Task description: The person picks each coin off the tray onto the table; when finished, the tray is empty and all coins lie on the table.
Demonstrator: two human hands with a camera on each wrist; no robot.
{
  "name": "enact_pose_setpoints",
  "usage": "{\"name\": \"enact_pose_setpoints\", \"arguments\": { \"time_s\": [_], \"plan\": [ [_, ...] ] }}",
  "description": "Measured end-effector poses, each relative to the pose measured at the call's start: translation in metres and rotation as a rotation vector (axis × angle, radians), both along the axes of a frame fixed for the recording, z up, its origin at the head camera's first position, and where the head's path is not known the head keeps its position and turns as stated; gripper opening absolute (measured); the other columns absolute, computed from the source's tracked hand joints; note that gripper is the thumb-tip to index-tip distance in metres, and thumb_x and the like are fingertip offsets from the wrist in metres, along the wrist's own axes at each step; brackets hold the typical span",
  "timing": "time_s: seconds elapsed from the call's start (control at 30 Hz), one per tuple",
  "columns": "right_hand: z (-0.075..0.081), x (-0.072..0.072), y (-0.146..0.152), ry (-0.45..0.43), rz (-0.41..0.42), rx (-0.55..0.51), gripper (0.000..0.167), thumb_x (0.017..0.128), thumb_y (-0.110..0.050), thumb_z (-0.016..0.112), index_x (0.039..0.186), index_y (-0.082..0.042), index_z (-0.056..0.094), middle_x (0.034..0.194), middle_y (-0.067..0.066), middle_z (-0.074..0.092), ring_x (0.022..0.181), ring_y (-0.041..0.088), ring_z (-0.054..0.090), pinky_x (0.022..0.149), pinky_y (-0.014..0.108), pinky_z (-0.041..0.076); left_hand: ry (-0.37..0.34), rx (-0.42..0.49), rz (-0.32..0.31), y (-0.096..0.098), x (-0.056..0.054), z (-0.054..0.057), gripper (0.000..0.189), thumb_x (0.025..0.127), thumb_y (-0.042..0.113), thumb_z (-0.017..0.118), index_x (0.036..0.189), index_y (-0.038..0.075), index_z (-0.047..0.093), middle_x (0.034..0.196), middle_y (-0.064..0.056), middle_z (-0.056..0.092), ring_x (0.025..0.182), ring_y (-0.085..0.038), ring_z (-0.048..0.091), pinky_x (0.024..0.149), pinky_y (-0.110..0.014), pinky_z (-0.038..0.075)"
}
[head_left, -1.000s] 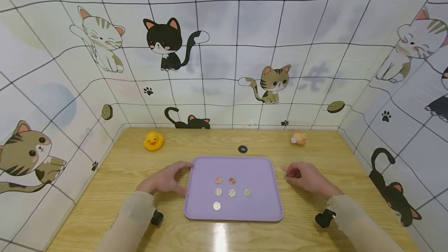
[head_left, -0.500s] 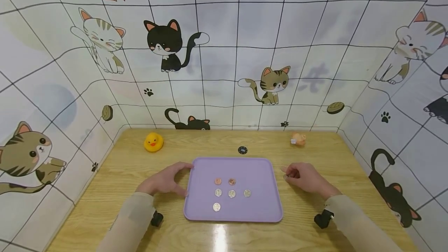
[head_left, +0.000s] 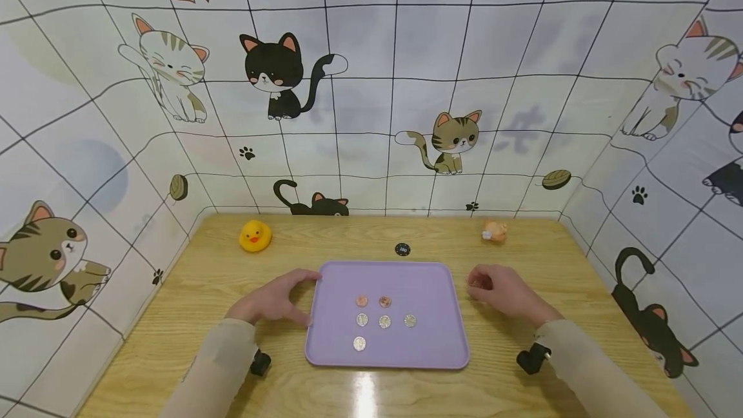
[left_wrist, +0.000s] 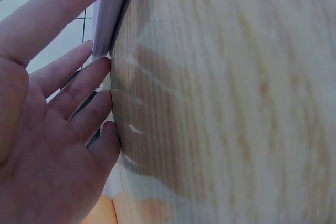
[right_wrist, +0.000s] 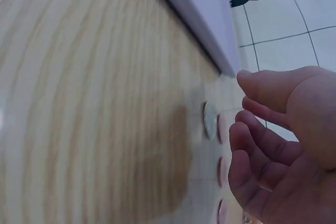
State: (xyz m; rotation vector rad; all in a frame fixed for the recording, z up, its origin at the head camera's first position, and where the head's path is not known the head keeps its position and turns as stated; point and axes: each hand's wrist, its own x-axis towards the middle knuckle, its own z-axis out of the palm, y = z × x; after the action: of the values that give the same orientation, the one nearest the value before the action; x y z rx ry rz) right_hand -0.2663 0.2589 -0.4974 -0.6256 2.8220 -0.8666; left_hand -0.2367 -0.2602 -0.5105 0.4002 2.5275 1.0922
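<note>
A lilac tray [head_left: 432,347] lies on the table, with copper coins [head_left: 385,301] and several silver coins [head_left: 384,322] in it. My left hand [head_left: 277,297] is at the tray's left edge, thumb and index fingertip against it, the other fingers loosely extended onto the wood. Beyond the tray's right edge is my right hand [head_left: 506,290], fingers slightly bent, thumb and index apart. Nothing shows between them. In the right wrist view a silver coin [right_wrist: 210,120] and copper coins [right_wrist: 222,172] lie on the table just under the fingertips; the hand hides them in the head view.
A black poker chip [head_left: 402,249] lies behind the tray. A yellow rubber duck [head_left: 255,236] stands at the back left, a small peach-coloured toy [head_left: 495,231] at the back right. Cat-printed tiled sheeting surrounds the table [head_left: 325,392] on three sides.
My right hand has shifted slightly left and forward, and now covers the coins that showed beside its fingertips. The left hand and the tray have stayed in place.
</note>
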Motion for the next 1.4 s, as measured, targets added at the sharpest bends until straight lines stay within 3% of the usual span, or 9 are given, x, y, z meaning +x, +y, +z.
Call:
{"name": "enact_pose_setpoints", "arguments": {
  "time_s": [0.5,0.8,0.93,1.13,1.4],
  "plan": [
    [0.015,-0.003,-0.069,-0.072,0.210,-0.086,0.010,0.099,-0.015,0.073,0.107,-0.010,0.071,0.092,-0.007,0.068,0.085,0.010,0.062,0.073,0.026,0.055,0.002,-0.011,0.008,0.000,-0.001,0.000,0.093,0.069,0.029,0.100,0.150,0.027,0.055,0.163,-0.005,0.044,0.154,-0.037,0.032,0.126,-0.065,0.021],
    [0.011,-0.005,-0.108,-0.010,0.339,-0.073,0.012,0.094,-0.012,0.078,0.104,-0.008,0.075,0.093,-0.006,0.072,0.085,0.006,0.064,0.076,0.027,0.058,-0.006,-0.011,0.012,0.001,0.000,0.002,0.094,0.068,0.027,0.100,0.150,0.026,0.055,0.162,-0.005,0.045,0.154,-0.036,0.032,0.127,-0.063,0.020],
    [0.009,-0.005,-0.124,0.009,0.357,-0.035,0.011,0.092,-0.012,0.079,0.103,-0.011,0.075,0.093,-0.006,0.072,0.085,0.007,0.064,0.076,0.027,0.057,-0.011,-0.001,0.018,0.001,0.000,0.003,0.094,0.068,0.027,0.100,0.150,0.026,0.055,0.163,-0.005,0.045,0.154,-0.037,0.031,0.127,-0.065,0.019],
    [0.003,-0.004,-0.143,-0.032,0.384,-0.033,0.016,0.091,-0.006,0.078,0.105,-0.012,0.074,0.090,-0.004,0.068,0.084,0.012,0.060,0.075,0.027,0.052,-0.010,-0.002,0.026,0.001,0.001,0.003,0.094,0.068,0.026,0.100,0.151,0.027,0.055,0.163,-0.004,0.045,0.155,-0.036,0.031,0.127,-0.064,0.019],
    [-0.004,-0.005,-0.159,-0.016,0.416,0.007,0.012,0.093,-0.014,0.080,0.103,-0.015,0.073,0.090,-0.004,0.065,0.080,0.011,0.057,0.074,0.026,0.050,0.005,-0.004,0.003,0.000,0.002,0.002,0.095,0.068,0.025,0.099,0.152,0.024,0.054,0.163,-0.007,0.044,0.155,-0.039,0.030,0.126,-0.066,0.018]
  ]
}}
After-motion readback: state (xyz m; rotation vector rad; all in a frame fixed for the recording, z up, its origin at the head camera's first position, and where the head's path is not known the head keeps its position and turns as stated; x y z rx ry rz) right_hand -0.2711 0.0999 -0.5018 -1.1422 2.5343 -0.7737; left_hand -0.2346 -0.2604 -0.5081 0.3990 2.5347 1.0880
